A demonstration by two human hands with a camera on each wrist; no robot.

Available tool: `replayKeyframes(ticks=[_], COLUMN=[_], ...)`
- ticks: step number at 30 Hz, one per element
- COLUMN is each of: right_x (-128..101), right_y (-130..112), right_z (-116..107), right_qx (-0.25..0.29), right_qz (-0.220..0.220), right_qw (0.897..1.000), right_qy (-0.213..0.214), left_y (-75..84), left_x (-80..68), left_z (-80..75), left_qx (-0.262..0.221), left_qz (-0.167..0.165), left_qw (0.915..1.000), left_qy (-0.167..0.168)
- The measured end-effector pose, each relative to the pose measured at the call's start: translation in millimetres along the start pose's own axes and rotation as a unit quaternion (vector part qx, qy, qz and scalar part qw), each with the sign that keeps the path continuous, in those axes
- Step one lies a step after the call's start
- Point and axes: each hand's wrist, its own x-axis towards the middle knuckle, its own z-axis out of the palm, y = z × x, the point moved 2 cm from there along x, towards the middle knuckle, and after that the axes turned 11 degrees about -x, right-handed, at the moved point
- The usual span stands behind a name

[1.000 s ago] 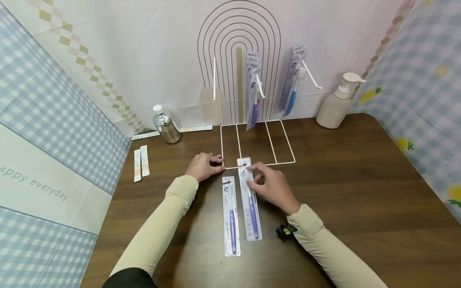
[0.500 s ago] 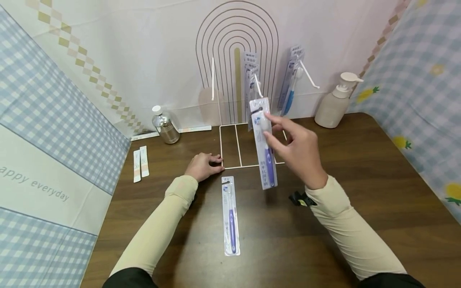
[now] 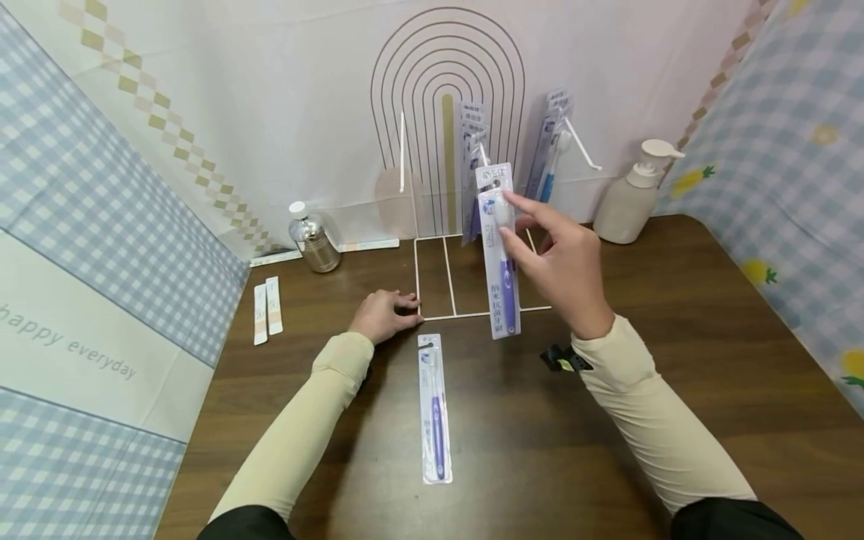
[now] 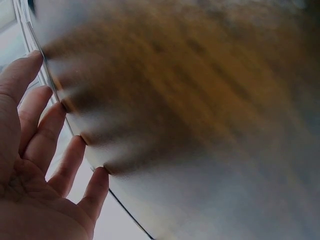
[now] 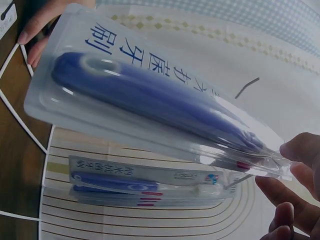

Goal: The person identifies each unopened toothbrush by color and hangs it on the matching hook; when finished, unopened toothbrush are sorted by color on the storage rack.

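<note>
In the head view my right hand (image 3: 567,259) pinches a packaged toothbrush (image 3: 508,289) with a purple handle near its top. The pack hangs upright in the air, before the middle hook of a white wire rack (image 3: 450,277). Behind it several toothbrush packs (image 3: 471,139) hang on that hook, partly hidden. My left hand (image 3: 381,315) rests at the rack's front left corner. Its fingers (image 4: 70,162) look fairly straight in the left wrist view, their tips touching the table. A second purple toothbrush pack (image 3: 435,420) lies on the table between my arms.
Blue toothbrush packs (image 3: 543,150) hang on the right hook. A bare hook (image 3: 402,154) sticks out at left. A pump bottle (image 3: 628,202) stands back right, a silver bottle (image 3: 316,244) back left. Thin paper sachets (image 3: 267,309) lie on the left of the table (image 3: 641,315).
My right hand has picked the right-hand toothbrush pack off the table, raised it and moved it toward the middle hook. My left hand has stayed at the rack's corner.
</note>
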Motion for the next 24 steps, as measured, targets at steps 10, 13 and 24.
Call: replayKeyframes(ticks=[10, 13, 24], right_x=[14.8, 23.3, 42.6], right_y=[20.7, 29.2, 44.7], right_z=[35.2, 50.1, 74.7], right_qx=[0.033, 0.061, 0.076], right_qz=[0.049, 0.073, 0.118], right_qw=[0.998, 0.995, 0.990], right_qy=[-0.016, -0.015, -0.019], left_y=[1.3, -0.4, -0.5], left_x=[-1.1, -1.1, -0.7], left_z=[0.6, 1.2, 0.3], left_qx=[-0.003, -0.004, -0.001], left_qz=[-0.002, -0.004, -0.005], left_qw=[1.0000, 1.0000, 1.0000], left_qy=[0.002, 0.002, 0.004])
